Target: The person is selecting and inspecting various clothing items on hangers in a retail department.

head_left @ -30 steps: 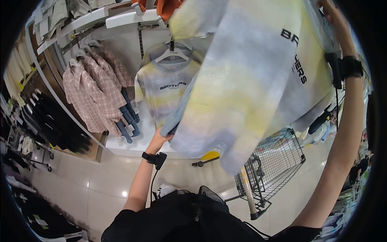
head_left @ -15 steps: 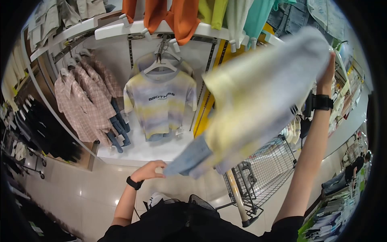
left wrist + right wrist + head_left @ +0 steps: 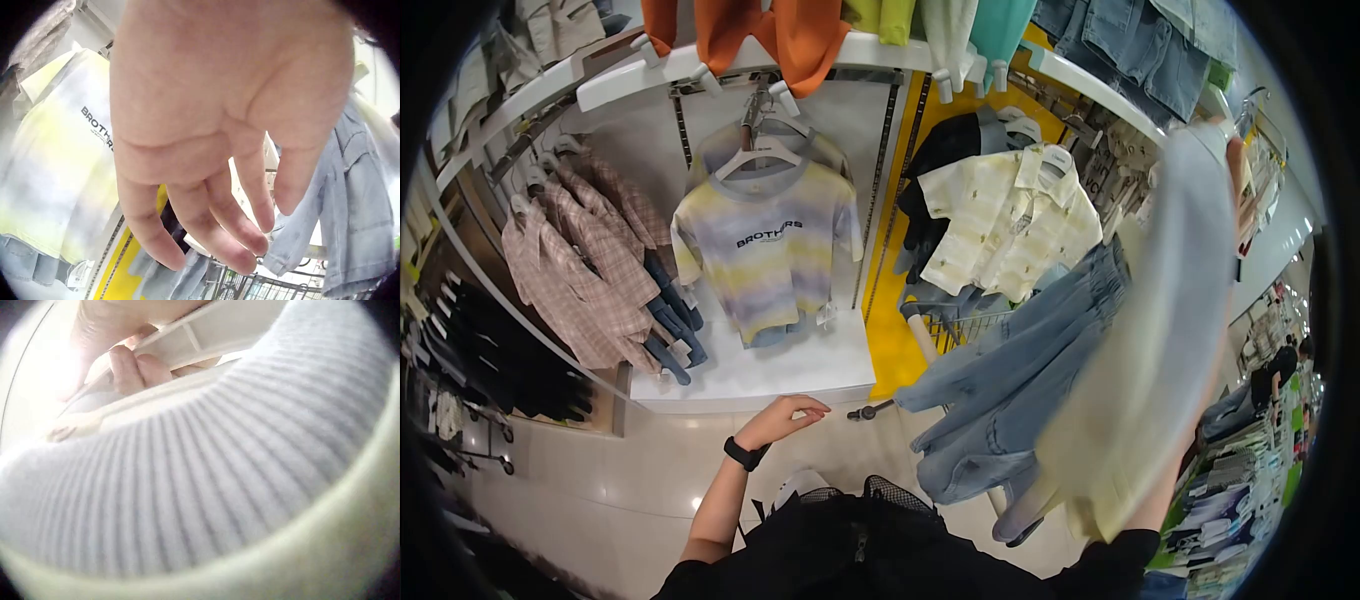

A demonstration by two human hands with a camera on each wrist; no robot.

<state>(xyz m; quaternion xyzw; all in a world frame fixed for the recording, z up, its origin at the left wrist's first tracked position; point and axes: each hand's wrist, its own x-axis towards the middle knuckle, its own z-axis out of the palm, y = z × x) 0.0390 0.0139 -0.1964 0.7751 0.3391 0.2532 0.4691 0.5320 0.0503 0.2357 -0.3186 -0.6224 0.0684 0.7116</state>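
Note:
A hanger (image 3: 215, 331) carries a yellow and grey-lilac tie-dye shirt (image 3: 1155, 330) and light blue jeans (image 3: 1025, 375). My right hand (image 3: 122, 337) grips this pale hanger just above the shirt's ribbed grey collar (image 3: 181, 481); in the head view the shirt covers most of that hand. The set hangs at my right, blurred by motion, its jean legs slanting toward the middle. Apart from the clothes, my left hand (image 3: 785, 420) is held out low with relaxed fingers and nothing in them. In the left wrist view its palm faces the camera.
A matching BROTHERS shirt (image 3: 775, 250) hangs on the wall rack, with pink plaid shirts (image 3: 585, 265) to its left. A cream patterned shirt (image 3: 1010, 220) hangs at the right. Behind the held jeans stands a shopping cart (image 3: 960, 325). Orange garments (image 3: 770, 40) hang overhead.
My left hand has let go of the jeans. My right hand has carried the hanging shirt and jeans to the right, turning the shirt edge-on. The head view has shifted right.

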